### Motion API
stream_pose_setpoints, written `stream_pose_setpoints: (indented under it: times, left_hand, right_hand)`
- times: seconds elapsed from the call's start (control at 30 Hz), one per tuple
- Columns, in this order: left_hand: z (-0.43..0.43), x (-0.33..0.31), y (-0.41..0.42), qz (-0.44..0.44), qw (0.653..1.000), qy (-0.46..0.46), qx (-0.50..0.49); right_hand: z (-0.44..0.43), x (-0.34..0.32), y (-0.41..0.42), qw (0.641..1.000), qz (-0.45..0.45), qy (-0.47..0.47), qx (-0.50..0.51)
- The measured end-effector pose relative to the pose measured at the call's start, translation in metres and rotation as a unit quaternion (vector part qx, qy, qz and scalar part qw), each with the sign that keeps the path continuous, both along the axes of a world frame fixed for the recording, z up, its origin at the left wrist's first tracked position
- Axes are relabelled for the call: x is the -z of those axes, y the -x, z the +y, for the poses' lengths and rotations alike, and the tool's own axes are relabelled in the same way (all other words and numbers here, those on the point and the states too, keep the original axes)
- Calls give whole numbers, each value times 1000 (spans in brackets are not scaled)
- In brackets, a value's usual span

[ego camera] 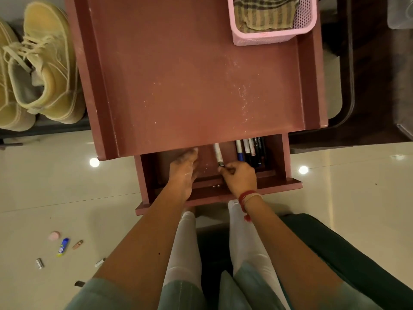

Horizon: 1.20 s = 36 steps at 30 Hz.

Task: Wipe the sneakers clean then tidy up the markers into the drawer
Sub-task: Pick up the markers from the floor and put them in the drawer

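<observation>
Right hand (240, 175), fingers curled, is pinching the near end of 1 white-barrelled marker (218, 155) between thumb and fingertips; the marker is lying lengthwise in the open drawer (288, 159), its far end running under the table's front edge. A red and pale thread band (247, 196) is sitting on the right wrist. Left hand (184, 173) is lying flat and unclenched inside the drawer's left part, holding nothing, fingertips reaching up to the table's front edge, just left of the marker and apart from it. A group of about 5 markers (250, 151), white, blue and dark, is lying side by side in the drawer's right part, near the right hand, partly hidden under the tabletop. The drawer is standing pulled out toward the person, below the reddish-brown table (190, 74), whose top is showing pale scuffs. At the table's far right corner a pink perforated basket (306, 21) is holding a striped cloth (266, 14). Left of the table, a pair of yellow-tan lace-up sneakers (42, 63) is standing on a dark low shelf, the 2 shoes touching. On the glossy pale floor (357, 198) at lower left, several small items are lying scattered, among them a pink cap (54, 235) and a blue and yellow tube (62, 247). The person's legs in white and green clothing are filling the foreground.
</observation>
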State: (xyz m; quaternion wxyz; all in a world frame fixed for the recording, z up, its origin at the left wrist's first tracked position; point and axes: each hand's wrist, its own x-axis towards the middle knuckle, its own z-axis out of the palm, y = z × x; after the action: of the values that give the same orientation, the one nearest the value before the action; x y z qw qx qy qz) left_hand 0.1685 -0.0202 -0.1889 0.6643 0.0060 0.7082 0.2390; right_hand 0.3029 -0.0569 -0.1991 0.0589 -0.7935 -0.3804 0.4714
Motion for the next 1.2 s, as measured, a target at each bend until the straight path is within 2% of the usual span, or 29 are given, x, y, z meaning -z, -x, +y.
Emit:
stream_pose_setpoints:
  times: [0.1,0.3,0.43,0.53,0.63,0.8,0.93,1.03,1.2]
  left_hand:
    - [-6,2,7,-8,1000,14,-1]
    - [-20,5,27,-3,999,33,-12]
    - [-21,8,37,-6,999,33,-27]
    - [-16,4,45,3,999,31,-37]
    - [-12,-22,52,1,999,38,-35]
    - [-14,-120,91,-9,999,46,-10]
    - [-31,-200,141,28,999,19,4]
    - [-57,-241,179,55,998,31,-3]
    - [-83,-288,218,111,992,35,-44]
  right_hand:
    - [21,26,-13,997,-77,29,-12]
    - [42,58,-18,980,-170,86,-59]
    - [48,63,-28,976,-180,111,-44]
    - [46,55,-32,981,-148,121,-28]
    - [37,17,-31,992,-92,81,27]
    - [2,-100,-13,999,4,36,-1]
    - [-7,-179,10,1000,20,24,2]
    - [-6,-220,30,995,43,17,-87]
    - [22,-263,43,960,67,11,-270]
